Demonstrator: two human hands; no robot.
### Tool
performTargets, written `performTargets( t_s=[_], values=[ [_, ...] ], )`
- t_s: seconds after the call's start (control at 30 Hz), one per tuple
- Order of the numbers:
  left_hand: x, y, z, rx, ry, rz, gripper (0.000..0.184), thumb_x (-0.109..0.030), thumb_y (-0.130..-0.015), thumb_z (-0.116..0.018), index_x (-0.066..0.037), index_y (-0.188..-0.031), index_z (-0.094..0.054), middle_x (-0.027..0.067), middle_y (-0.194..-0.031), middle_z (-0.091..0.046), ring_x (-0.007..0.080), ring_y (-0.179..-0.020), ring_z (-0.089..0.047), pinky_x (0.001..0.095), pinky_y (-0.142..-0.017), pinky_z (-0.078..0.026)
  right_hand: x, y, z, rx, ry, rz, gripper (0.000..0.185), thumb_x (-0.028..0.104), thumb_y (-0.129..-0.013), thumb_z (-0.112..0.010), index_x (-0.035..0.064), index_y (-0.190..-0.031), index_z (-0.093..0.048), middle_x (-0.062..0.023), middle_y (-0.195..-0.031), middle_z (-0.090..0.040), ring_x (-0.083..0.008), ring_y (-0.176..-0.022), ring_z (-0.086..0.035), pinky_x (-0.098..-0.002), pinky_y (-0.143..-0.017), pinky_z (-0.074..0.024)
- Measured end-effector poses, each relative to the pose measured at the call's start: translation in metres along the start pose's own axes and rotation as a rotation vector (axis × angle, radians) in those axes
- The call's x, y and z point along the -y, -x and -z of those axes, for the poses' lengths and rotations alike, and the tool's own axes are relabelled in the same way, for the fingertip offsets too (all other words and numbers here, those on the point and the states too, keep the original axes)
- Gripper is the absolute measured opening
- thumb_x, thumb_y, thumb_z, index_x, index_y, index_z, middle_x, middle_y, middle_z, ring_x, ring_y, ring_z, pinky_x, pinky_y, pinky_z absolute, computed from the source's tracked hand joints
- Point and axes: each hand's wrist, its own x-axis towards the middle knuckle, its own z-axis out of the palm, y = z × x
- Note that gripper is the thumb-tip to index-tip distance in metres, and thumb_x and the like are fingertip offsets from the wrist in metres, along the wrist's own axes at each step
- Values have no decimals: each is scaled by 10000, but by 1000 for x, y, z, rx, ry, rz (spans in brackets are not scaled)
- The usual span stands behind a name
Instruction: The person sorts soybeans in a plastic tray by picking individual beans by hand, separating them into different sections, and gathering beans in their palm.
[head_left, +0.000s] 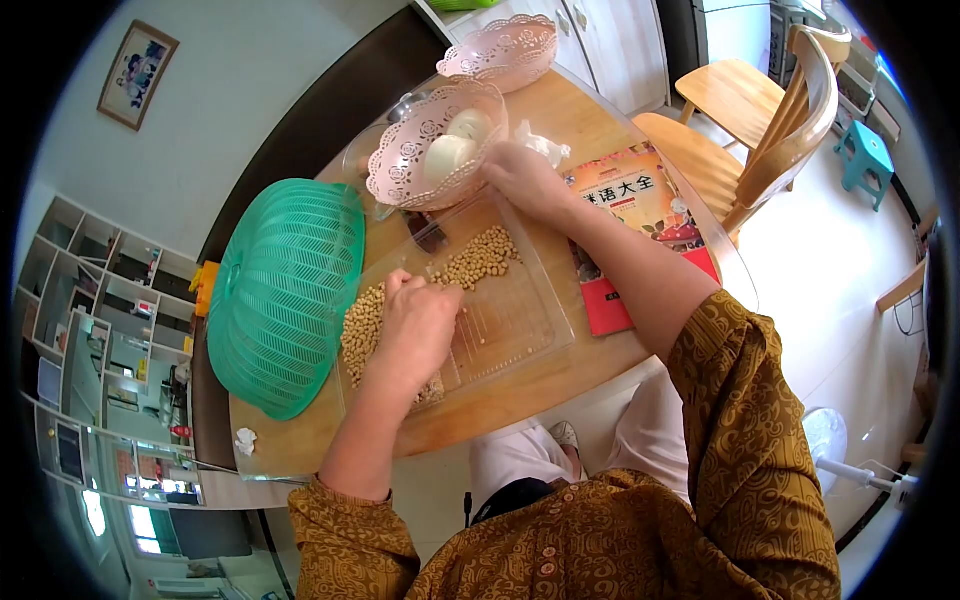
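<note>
A clear shallow tray (pixel 520 335) lies on the table with tan soybeans (pixel 478 258) spread in it, mostly along its left and far sides. Over the beans is my left hand (pixel 415 318), its fingers curled together; whatever they hold is hidden. My right hand (pixel 527 182) is at the right side of a pink openwork basket (pixel 403 152), fingers closed against its edge and their tips partly hidden. White rounded things (pixel 450 157) sit inside that basket. A small dark packet (pixel 428 236) lies at the tray's far side.
Left of the tray stands a green mesh food cover (pixel 285 300). A second pink basket (pixel 500 55) is at the back. Crumpled white tissue (pixel 540 145) and a red-and-orange book (pixel 635 225) lie on the right. Wooden chairs (pixel 690 150) stand beyond the table's right edge.
</note>
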Motion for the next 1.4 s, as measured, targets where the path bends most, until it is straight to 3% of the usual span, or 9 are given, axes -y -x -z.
performTargets(
  t_s=[0.1, 0.23, 0.3, 0.4, 0.5, 1.03, 1.1, 1.33, 1.4],
  values=[
    [-4, -1, 4, -9, -67, -6, 97, -32, -803, -609, -67, -791, -699, 114, -759, -681, 259, -885, -625, 437, -992, -362, 4, 1, 2, 34, 49, 4, 256, 177, -933, -541, -62, -949, -632, -175, -845, -667, -254, -810, -648, -371, -783, -512],
    [1, 0, 19, -61, -11, 35, 69, -37, -786, -656, -80, -808, -704, 84, -791, -689, 252, -923, -622, 475, -1056, -327, 8, 4, 3, 44, 23, -13, 263, 183, -934, -540, -64, -948, -629, -182, -862, -668, -256, -822, -646, -374, -792, -510],
    [6, 0, 27, -42, 2, 100, 154, -74, -737, -768, -115, -877, -718, 44, -867, -692, 231, -995, -605, 524, -1135, -264, 6, 4, 2, -6, -30, -14, 252, 212, -909, -627, -38, -937, -649, -200, -834, -689, -297, -793, -674, -392, -754, -526],
    [8, 1, 28, 50, 42, 106, 188, -94, -730, -782, -126, -902, -712, 33, -869, -686, 224, -1023, -608, 566, -1187, -192, 4, 2, 1, -7, 12, 10, 252, 212, -914, -620, -37, -940, -650, -195, -831, -689, -295, -794, -673, -389, -755, -527],
    [1, 4, 24, 100, 40, 32, 213, -83, -714, -784, -120, -907, -702, 38, -859, -679, 220, -1036, -610, 588, -1190, -181, 6, 3, 3, 28, 19, -3, 277, 201, -932, -542, -62, -947, -630, -180, -872, -665, -250, -844, -640, -377, -800, -505],
    [3, -4, -3, 60, -46, 27, 103, -7, -744, -714, -72, -811, -669, 88, -793, -650, 264, -947, -620, 605, -1179, -179, 6, 2, 2, 21, 25, 18, 265, 183, -926, -535, -66, -931, -628, -189, -856, -658, -266, -824, -638, -384, -787, -505],
    [2, -4, -2, 57, -31, 35, 97, -4, -747, -707, -67, -806, -664, 94, -790, -646, 272, -944, -619, 604, -1177, -182, 3, 1, 1, 7, 3, 19, 239, 195, -912, -630, -40, -950, -653, -205, -858, -696, -306, -808, -674, -399, -761, -524],
    [3, -5, -6, 68, -19, 28, 89, 11, -745, -674, -61, -796, -663, 101, -781, -644, 271, -951, -617, 601, -1181, -170, 1, 1, 1, 3, 1, 25, 242, 199, -905, -628, -38, -947, -652, -206, -855, -695, -307, -809, -678, -397, -765, -525],
    [4, -5, -6, 80, 18, 38, 90, 12, -751, -652, -71, -785, -662, 90, -776, -643, 263, -950, -617, 593, -1178, -173, 4, 2, 2, 37, 45, -10, 266, 177, -925, -535, -66, -961, -639, -191, -890, -663, -274, -849, -642, -386, -812, -505]
  ],
)
